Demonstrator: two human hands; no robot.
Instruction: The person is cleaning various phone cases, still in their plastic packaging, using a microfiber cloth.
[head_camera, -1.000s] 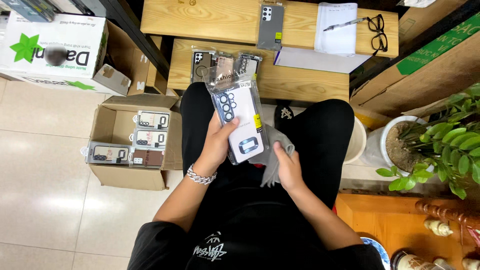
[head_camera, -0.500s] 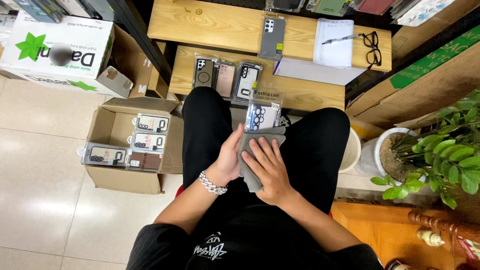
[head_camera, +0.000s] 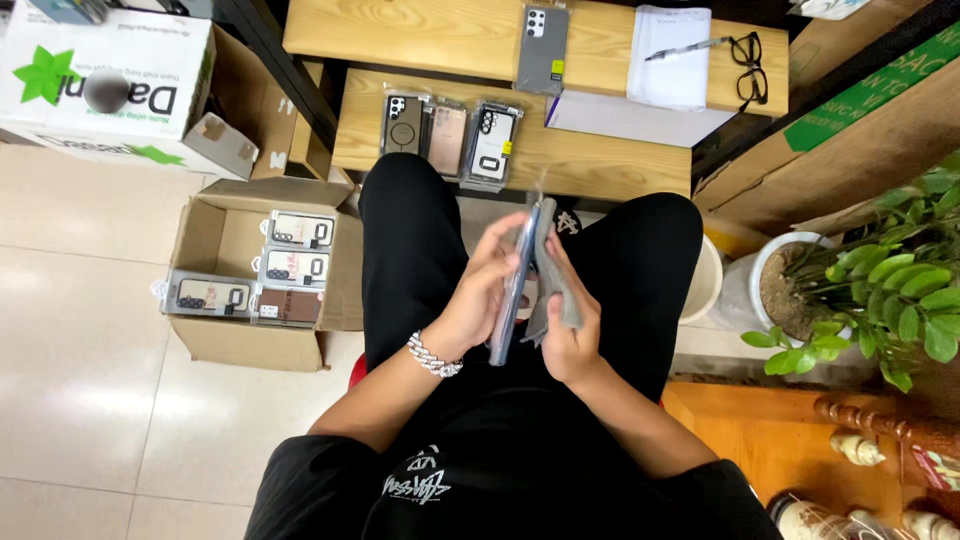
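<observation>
I sit with black trousers, hands over my lap. My left hand (head_camera: 483, 295), a silver chain bracelet on its wrist, grips a packaged phone case (head_camera: 512, 290) that stands on edge, so only its thin side shows. My right hand (head_camera: 566, 335) presses a grey cloth (head_camera: 553, 262) against the package's right face. Three more packaged phone cases (head_camera: 448, 137) lie side by side on the lower wooden shelf just beyond my knees.
An open cardboard box (head_camera: 210, 335) on the tiled floor at my left holds several packaged cases. On the upper wooden shelf (head_camera: 420, 30) lie a grey phone (head_camera: 543, 48), a notepad with pen (head_camera: 672, 55) and glasses (head_camera: 749, 66). A potted plant (head_camera: 880, 285) stands at the right.
The package has turned from face-up to standing on edge between my hands. My right hand with the cloth has slid from on top of it to its right side.
</observation>
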